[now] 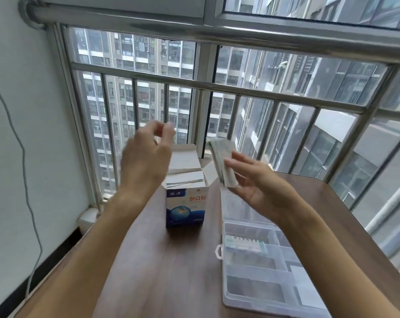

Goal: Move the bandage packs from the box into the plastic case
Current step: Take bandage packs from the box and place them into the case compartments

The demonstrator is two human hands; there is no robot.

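The plastic case (pixel 263 255) lies nearest, open on the bench (pixel 171 271) below and just inward of the right hand (pixel 258 182), its clear lid folded back toward the window. It is one case with several compartments; their exact number is hard to tell through the clear walls. One compartment, below the right wrist, holds a green-and-white printed item; whether that is a bandage pack I cannot tell.

The right hand pinches a small stack of bandage packs (pixel 222 161) between thumb and fingers, raised above the far end of the case. How many packs are in the stack cannot be counted. They look like thin paper sleeves: light, limp and apt to fan apart or slide, so a pinch across the middle of the stack's flat faces probably holds them best.

The left hand (pixel 146 154) is raised, blurred, fingers loosely curled and gripping nothing I can see. Between the two hands stands the one box (pixel 185 210), blue and white, flaps open, with more white packs showing at its mouth, perhaps a few bundles.
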